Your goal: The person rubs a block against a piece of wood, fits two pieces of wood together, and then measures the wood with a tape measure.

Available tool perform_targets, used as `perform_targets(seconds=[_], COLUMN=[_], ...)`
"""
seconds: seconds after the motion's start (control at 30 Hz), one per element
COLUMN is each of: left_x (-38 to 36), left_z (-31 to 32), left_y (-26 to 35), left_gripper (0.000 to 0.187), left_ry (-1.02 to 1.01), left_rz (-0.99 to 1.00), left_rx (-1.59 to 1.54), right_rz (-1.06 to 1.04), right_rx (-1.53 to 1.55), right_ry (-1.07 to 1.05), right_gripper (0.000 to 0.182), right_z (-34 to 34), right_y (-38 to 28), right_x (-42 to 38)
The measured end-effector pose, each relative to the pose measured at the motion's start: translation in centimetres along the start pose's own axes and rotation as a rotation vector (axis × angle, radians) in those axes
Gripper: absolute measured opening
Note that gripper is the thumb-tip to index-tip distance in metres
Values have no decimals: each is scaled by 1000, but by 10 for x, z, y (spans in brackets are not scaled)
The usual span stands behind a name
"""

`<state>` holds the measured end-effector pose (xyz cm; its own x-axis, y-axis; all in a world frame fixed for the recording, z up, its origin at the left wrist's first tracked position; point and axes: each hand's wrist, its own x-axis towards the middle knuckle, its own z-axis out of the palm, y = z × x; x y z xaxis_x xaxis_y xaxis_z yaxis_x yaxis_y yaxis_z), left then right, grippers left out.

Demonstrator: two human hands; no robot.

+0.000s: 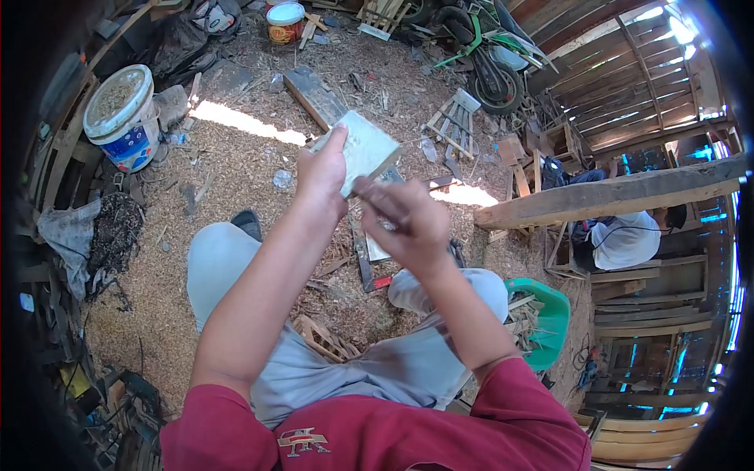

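My left hand (323, 166) grips a pale, squarish block (366, 147) by its left edge, thumb lying on the top face. The block is held tilted above the ground, in front of my knees. At its lower right edge is my right hand (408, 224), with fingers curled and slightly blurred. Something dark and slim seems to be pinched in those fingers, but its kind cannot be made out. Below the hands a dark metal square with a red part (382, 282) lies on the shavings. A wooden plank (310, 96) lies beyond the block.
Wood shavings cover the ground. A white bucket (118, 110) stands at left, a green basin (550, 326) of wood scraps at right. A thick beam (613, 193) juts in from the right; a person in a white shirt (627, 240) is behind it. A motorcycle (495, 67) stands at the back.
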<state>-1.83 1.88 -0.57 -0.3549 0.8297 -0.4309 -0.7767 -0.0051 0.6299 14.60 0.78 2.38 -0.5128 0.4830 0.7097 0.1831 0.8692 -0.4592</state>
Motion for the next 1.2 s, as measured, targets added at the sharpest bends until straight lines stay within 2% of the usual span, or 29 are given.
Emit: perform_targets(seconds=[0.07, 0.1, 0.2, 0.27, 0.3, 0.37, 0.4, 0.47, 0.5, 0.6, 0.67, 0.73, 0.77, 0.8, 0.87, 0.93, 0.97, 1.03, 1.07, 1.13, 1.2], left_x=[4, 2, 1, -4, -9, -6, -4, 2, -1, -7, -3, 1, -1, -4, -8, -9, -8, -5, -4, -9, -6], left_z=[2, 3, 3, 7, 8, 6, 7, 4, 6, 7, 7, 2, 1, 1, 4, 4, 5, 5, 4, 8, 7], left_y=[-3, -5, -2, 5, 7, 3, 0, -3, 2, 7, 1, -2, -1, 2, 5, 1, 0, 0, 0, 6, 3], left_gripper=[43, 43, 44, 44, 44, 43, 43, 43, 43, 44, 45, 44, 43, 43, 46, 47, 46, 44, 43, 43, 45], left_ry=[34, 56, 62, 84, 101, 128, 136, 82, 79, 132, 130, 43, 34, 29, 64, 45, 90, 75, 70, 69, 55], left_rz=[11, 57, 12, 10, 3, 45, 70, 57, 48, 5, 56, 36, 35, 32, 13, 61, 22, 10, 7, 51, 84], left_rx=[10, 18, 7, 17, 26, 22, 12, -45, -36, 20, -5, -57, -78, -92, 10, 2, -2, -13, -9, 47, 46], right_rz=[115, 57, -145, -98, -134, 20, 39, -177, -90, -135, 85, 40, -103, -84, -170, 87, 56, -165, -120, -182, -46], right_rx=[124, 94, -3, -80, -34, -102, -54, -92, -57, -33, 146, 38, 4, -57, -16, 5, 28, 5, -45, -32, -16], right_ry=[143, 129, 89, -68, -5, 204, 221, 24, -81, 46, 227, 104, -3, -60, 48, 180, 146, -9, -110, -31, 138], right_gripper=[40, 41, 42, 44, 43, 43, 44, 45, 44, 45, 42, 41, 38, 37, 38, 42, 42, 44, 44, 44, 45], right_z=[-2, -1, 2, 3, 4, -9, -4, 1, 4, -4, 7, 4, 6, 6, 1, -8, -4, 0, -1, -3, -9], right_y=[14, 12, 9, -4, 7, 14, 12, 2, -6, 11, 9, 11, 3, -7, -1, 12, 17, 3, -7, -4, 18], right_x=[8, 6, 10, -4, 2, 24, 21, 13, 2, 18, 18, 5, 4, -1, 18, 17, 7, 11, 3, 17, 20])
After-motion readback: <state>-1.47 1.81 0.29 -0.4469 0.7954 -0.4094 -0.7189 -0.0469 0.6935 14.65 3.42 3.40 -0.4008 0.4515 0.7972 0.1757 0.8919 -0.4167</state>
